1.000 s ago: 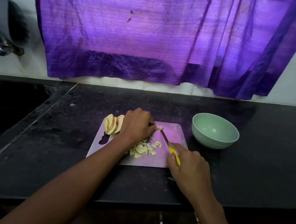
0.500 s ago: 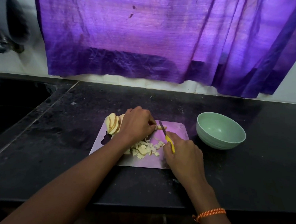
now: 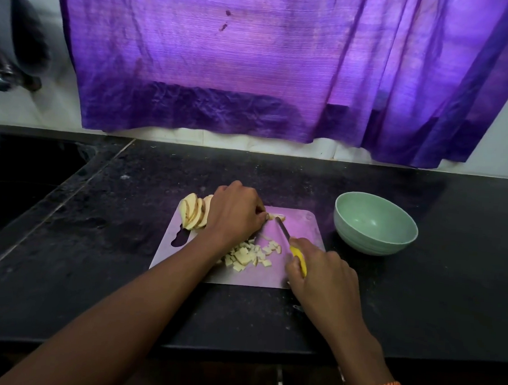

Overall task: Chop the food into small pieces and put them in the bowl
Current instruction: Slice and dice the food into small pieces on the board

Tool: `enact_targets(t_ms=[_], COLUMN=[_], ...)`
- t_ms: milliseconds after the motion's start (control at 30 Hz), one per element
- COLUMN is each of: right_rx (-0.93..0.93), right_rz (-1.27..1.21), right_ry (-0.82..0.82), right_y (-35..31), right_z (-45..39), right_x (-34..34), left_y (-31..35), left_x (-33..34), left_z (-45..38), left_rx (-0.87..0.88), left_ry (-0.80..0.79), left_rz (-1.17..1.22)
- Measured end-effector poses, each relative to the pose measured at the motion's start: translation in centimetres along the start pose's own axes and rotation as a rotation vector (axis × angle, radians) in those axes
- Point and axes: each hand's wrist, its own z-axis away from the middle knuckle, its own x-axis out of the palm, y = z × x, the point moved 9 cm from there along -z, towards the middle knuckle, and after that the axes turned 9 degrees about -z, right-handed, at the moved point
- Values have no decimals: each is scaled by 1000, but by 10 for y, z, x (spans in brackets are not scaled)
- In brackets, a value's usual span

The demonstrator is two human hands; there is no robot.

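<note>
- The right hand (image 3: 325,272) grips the yellow-handled knife (image 3: 291,244); a slip of its blade could nick the other hand's fingertips, which sit just beside it.
- The pile of small pale diced pieces (image 3: 248,255) lies loose on the flat grey chopping board (image 3: 304,224); a careless sweep might scatter it onto the black counter (image 3: 97,243).
- The left hand (image 3: 235,213) pinches a thin pale strip (image 3: 276,216), little to hold.
- The fanned pale slices (image 3: 194,214) wait uncut.
- The mint-green bowl (image 3: 374,225) looks empty.

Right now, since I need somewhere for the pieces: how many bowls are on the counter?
1: a green bowl on the counter, right of the cutting board. None other shows.
</note>
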Motion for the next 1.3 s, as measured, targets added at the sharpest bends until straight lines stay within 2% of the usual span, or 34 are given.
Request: enact_targets(t_ms=[267, 767, 1033, 1300], right_rx=[30, -3, -5, 24], right_rz=[-87, -22, 23, -132], right_ry=[84, -25, 10, 78], right_y=[-2, -15, -6, 2], right_z=[-9, -24, -6, -8], right_x=[-6, 13, 4, -2], left_y=[-6, -12, -7, -16], left_x=[-1, 3, 1, -1], left_z=[0, 1, 2, 0], left_rx=[6, -12, -42, -31], left_ry=[-25, -41, -25, -47], left_rz=[86, 44, -20, 74])
